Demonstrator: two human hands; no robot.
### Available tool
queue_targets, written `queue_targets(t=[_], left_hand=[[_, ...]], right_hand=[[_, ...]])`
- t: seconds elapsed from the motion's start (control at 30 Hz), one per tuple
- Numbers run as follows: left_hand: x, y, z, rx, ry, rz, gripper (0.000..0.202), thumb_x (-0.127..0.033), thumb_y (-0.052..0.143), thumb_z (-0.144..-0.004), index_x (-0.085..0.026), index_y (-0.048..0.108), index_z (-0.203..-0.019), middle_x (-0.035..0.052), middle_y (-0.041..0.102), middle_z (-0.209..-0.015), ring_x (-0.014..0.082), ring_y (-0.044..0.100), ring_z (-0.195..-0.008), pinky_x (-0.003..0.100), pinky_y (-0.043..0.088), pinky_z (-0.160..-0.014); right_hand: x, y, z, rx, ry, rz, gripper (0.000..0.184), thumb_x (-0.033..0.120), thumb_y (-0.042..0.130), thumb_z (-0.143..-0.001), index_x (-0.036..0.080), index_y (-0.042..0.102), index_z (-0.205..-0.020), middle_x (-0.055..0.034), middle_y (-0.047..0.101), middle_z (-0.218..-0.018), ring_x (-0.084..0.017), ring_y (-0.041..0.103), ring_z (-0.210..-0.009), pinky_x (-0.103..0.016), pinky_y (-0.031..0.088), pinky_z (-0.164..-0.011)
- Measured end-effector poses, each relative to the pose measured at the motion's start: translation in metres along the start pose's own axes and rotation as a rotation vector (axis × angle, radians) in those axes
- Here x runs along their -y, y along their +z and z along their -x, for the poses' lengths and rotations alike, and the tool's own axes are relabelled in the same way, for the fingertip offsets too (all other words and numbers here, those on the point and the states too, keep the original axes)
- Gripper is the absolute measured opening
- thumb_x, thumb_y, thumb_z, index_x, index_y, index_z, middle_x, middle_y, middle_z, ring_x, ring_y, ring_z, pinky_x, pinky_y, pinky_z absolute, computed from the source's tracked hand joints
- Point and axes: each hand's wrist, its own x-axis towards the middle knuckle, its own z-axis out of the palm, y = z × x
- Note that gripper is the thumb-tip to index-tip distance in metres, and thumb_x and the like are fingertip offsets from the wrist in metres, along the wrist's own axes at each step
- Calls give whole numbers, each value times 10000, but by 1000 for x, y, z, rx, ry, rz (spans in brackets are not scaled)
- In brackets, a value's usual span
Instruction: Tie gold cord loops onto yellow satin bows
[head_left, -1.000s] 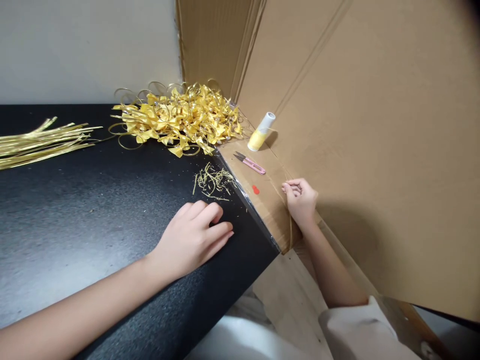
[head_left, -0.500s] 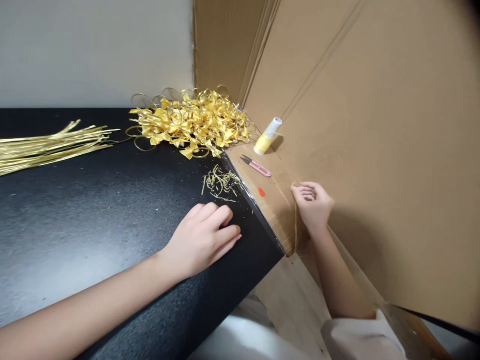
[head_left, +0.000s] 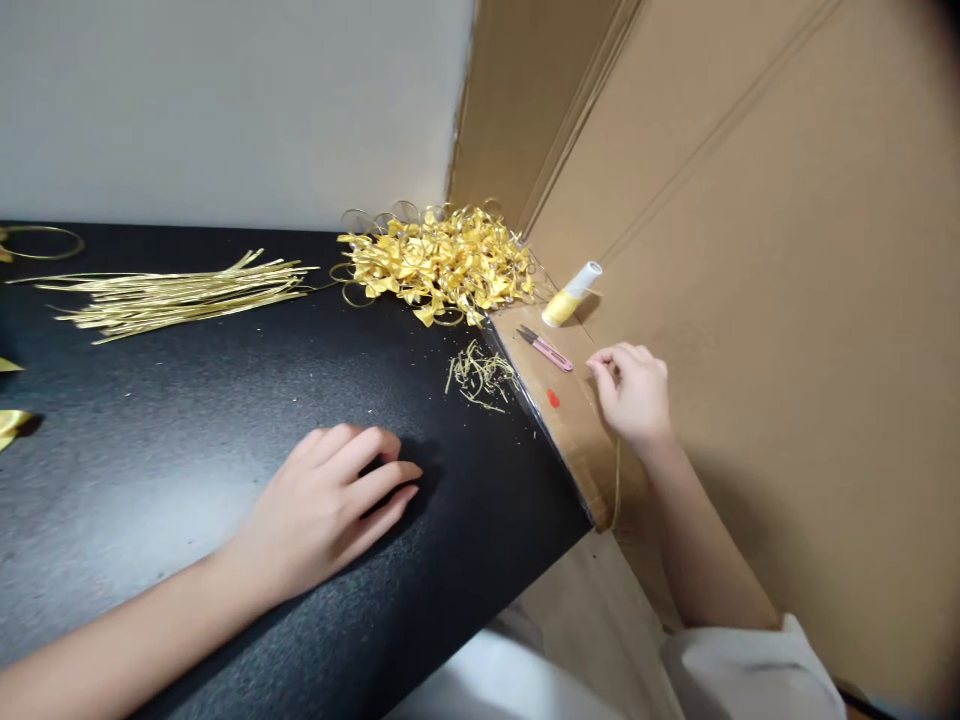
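Black tabletop point(head_left: 480, 530) bears the half-curled, empty left hand point(head_left: 326, 510); right hand point(head_left: 636, 398) pinched beside thread point(head_left: 618, 485), hold unclear

thread spool point(head_left: 566, 304): white, yellow | snips point(head_left: 552, 353): pink, grey | table point(head_left: 187, 400): speckled black

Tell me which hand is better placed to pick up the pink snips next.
The right hand, probably: it is close to the pink snips, while the left hand is farther off, over the black table.
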Motion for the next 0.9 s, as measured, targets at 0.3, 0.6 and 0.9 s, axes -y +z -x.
queue_targets(t=[0.3,0.6,0.9], left_hand=[[0,-29,17,-25,-401,94,199,-364,558,-920,-242,706,-865,48,625,-970,215,542,-873,358,385,-747],[18,-50,58,-30,-377,-422,147,-297,644,-891,-262,750,-795,34,713,-910,213,555,-817,365,308,-729],[30,-49,66,-32,-428,-401,146,-323,638,-898,-324,782,-915,31,742,-1070,234,585,-905,389,358,-755]], right_hand=[[167,60,49,378,-120,-976,132,221,636,-858,218,657,-728,5,684,-750,-145,607,-744,-265,455,-645],[93,34,-39,-306,-249,-283,303,324,679,-839,238,634,-1126,-121,615,-1184,-310,527,-1189,-518,359,-1038],[-18,38,-111,-227,345,-39,874,421,826,-647,85,475,-1373,-302,516,-1311,-387,590,-1104,-497,451,-933]])
